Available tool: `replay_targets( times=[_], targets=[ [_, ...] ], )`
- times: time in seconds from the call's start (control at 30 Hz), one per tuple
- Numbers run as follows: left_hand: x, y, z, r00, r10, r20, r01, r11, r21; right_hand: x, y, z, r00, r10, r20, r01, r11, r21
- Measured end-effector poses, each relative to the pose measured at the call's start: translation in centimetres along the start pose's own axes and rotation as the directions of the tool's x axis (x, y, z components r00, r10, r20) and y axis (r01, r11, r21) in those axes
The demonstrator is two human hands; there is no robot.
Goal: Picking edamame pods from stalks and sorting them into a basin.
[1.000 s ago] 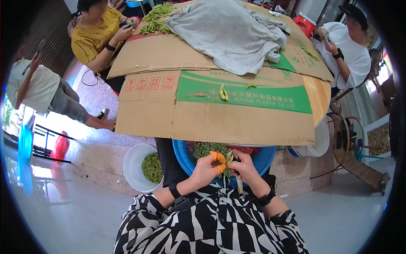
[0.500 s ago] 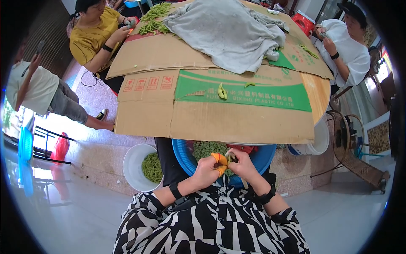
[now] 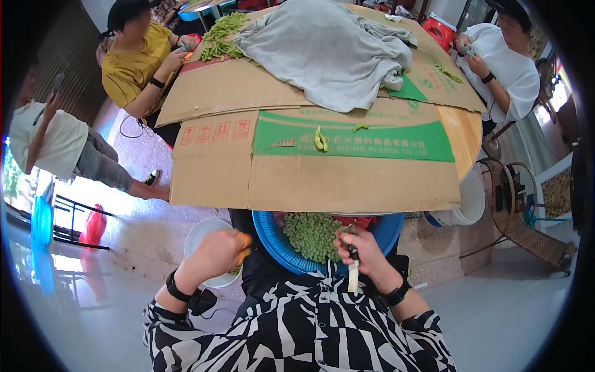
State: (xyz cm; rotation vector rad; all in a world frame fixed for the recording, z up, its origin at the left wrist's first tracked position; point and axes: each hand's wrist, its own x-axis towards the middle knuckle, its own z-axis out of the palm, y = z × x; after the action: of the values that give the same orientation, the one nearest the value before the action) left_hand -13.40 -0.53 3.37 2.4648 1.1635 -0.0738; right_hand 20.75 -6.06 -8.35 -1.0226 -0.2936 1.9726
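My left hand [image 3: 218, 253], with orange coverings on its fingers, hovers over the white bucket [image 3: 197, 233] of green pods. Its fingers are curled closed; what they hold, if anything, is hidden and slightly blurred. Above the right side of a blue plastic basket [image 3: 265, 239], my right hand [image 3: 365, 251] grips a slim tool [image 3: 353, 276] with a black part and a pale lower end pointing toward me. Its upper end is hard to make out. Shelled green beans [image 3: 313, 237] lie heaped in the basket, beside something red [image 3: 359, 221].
Flattened cardboard [image 3: 211, 180] covers the round table, overhanging the basket. On it lie a few pods [image 3: 320, 140], a grey cloth [image 3: 322, 56] over a mound and a pod pile [image 3: 223, 37]. People sit left and right; another stands far left. A white bucket [image 3: 468, 208] stands right.
My hands have parted. The left has swung left from the basket to over the bucket of pods; the right stays above the basket with the slim tool, now showing more clearly.
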Motion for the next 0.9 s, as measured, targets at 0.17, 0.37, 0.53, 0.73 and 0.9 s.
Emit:
replay_targets(
  times=[0.17, 0.37, 0.53, 0.73, 0.9],
  targets=[
    [9.9, 2.8, -3.9, 0.849, 0.233, -0.474, -0.306, 0.949, -0.081, -0.7, 1.7, 1.5, 0.997, -0.068, 0.041, 0.070, 0.996, -0.060],
    [21.2, 1.2, -3.3, 0.747, 0.364, -0.556, -0.320, 0.930, 0.178, -1.6, 2.1, 2.7, 0.995, -0.085, 0.058, 0.092, 0.986, -0.140],
    [22.7, 1.0, -3.9, 0.761, 0.391, -0.519, -0.298, 0.920, 0.256, -1.8, 2.0, 2.7, 0.989, -0.116, 0.092, 0.130, 0.978, -0.163],
    [18.4, 3.7, -2.5, 0.819, 0.209, -0.534, -0.345, 0.924, -0.167, -3.5, -0.3, 3.6, 0.945, -0.287, 0.159, 0.324, 0.893, -0.312],
    [11.4, 8.6, 0.2, 0.949, 0.051, -0.311, -0.262, 0.675, -0.690, -5.2, -2.2, 5.5, 0.872, -0.436, 0.222, 0.478, 0.857, -0.195]
  ],
)
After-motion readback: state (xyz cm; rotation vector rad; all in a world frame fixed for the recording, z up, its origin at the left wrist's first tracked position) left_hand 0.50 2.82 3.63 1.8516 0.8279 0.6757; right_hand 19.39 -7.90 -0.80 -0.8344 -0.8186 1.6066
